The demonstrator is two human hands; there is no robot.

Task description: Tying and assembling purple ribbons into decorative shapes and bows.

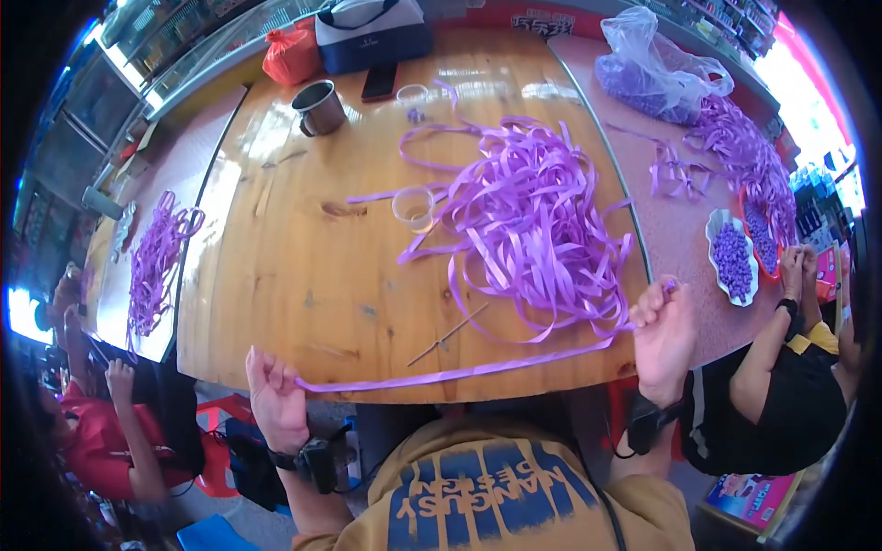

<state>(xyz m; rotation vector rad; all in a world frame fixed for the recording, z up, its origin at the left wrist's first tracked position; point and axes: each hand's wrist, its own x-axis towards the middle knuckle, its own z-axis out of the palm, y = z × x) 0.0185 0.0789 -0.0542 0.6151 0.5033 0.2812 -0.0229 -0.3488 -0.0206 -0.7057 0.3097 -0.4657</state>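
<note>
A purple ribbon (459, 374) is stretched along the near edge of the wooden table (294, 266), between my two hands. My left hand (278, 397) is closed on its left end. My right hand (663, 332), fingers curled, grips it near the table's right corner; a small purple bit pokes out at the fingertips, too small to name. Beyond the taut strip lies a big loose heap of purple ribbon (533, 211). A thin stick-like tool (446, 336) rests on the wood, in front of the heap. At the heap's left side stands a clear plastic cup (413, 208).
Toward the back are a metal mug (320, 108), a dark phone (379, 83), a red bag (291, 55) and a blue-white bag (375, 35). On the right, a white dish (732, 257) holds purple beads. More ribbon (161, 262) lies left. Other people sit at both sides.
</note>
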